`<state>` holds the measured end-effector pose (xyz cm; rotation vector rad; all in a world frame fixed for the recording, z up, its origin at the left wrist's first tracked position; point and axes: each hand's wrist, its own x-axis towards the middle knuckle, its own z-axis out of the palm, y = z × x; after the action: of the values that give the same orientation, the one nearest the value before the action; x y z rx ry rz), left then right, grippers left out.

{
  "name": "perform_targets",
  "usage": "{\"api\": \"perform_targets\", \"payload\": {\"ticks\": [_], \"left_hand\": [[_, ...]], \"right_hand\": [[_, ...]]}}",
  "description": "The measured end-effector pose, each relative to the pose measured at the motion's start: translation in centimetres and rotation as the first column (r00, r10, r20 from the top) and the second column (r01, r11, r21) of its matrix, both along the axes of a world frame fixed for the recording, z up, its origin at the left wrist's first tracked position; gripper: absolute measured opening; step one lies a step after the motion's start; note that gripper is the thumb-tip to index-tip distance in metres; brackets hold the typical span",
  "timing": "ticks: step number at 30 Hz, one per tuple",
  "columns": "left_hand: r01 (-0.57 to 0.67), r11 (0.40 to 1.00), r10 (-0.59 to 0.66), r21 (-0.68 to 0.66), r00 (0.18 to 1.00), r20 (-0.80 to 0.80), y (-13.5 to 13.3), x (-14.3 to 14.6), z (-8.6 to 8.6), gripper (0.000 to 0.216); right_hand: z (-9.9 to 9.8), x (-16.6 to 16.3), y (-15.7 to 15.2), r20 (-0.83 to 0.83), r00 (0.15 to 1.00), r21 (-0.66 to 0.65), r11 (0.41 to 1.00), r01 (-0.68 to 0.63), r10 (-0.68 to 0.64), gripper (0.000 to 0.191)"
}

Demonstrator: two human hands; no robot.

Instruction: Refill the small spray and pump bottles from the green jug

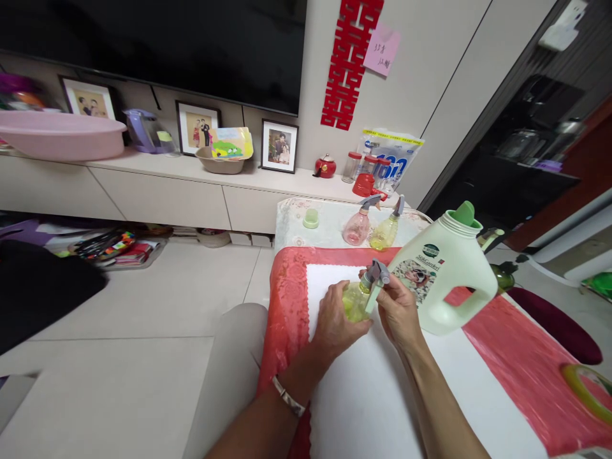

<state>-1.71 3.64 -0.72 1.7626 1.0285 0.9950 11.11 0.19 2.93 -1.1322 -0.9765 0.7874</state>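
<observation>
— Where are you working?

— In a living room, at a small tabletop (521, 370) laid with a red cloth and a white mat, a low shelf with framed photos along the wall beyond.

— And in your fingers?

— A small yellow spray bottle (356, 299). My left hand (337, 325) is clenched round its body, holding it upright on the mat; my right hand (399, 309) pinches the grey trigger head (377, 273) at the neck.

— Which step is that?

— I judge I'm seating or turning the head on the bottle. The next move calls for a steady base and a small twist from my right fingers, keeping the bottle upright.

— What's close by?

— A big pale-green detergent jug (449, 274) stands just right of my right hand, almost touching. Beyond my fingers, a pink sprayer (357, 226) and another yellow sprayer (387, 231), well apart.

— Room to move?

— The tabletop's left edge is near my left wrist. Open mat lies toward me; the jug crowds the right.
</observation>
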Motion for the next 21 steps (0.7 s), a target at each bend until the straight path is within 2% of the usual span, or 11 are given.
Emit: {"api": "perform_targets", "payload": {"ticks": [15,21], "left_hand": [[0.018,1.0,-0.018,0.024,1.0,-0.001,0.15,0.02,-0.2,0.076],[0.021,0.999,-0.022,0.039,0.999,0.039,0.12,-0.02,-0.45,0.075]], "right_hand": [[-0.63,-0.21,0.0,0.028,0.999,0.025,0.999,0.025,-0.025,0.043],[-0.71,-0.11,-0.18,0.026,0.999,0.033,0.999,-0.019,0.019,0.04]]}}
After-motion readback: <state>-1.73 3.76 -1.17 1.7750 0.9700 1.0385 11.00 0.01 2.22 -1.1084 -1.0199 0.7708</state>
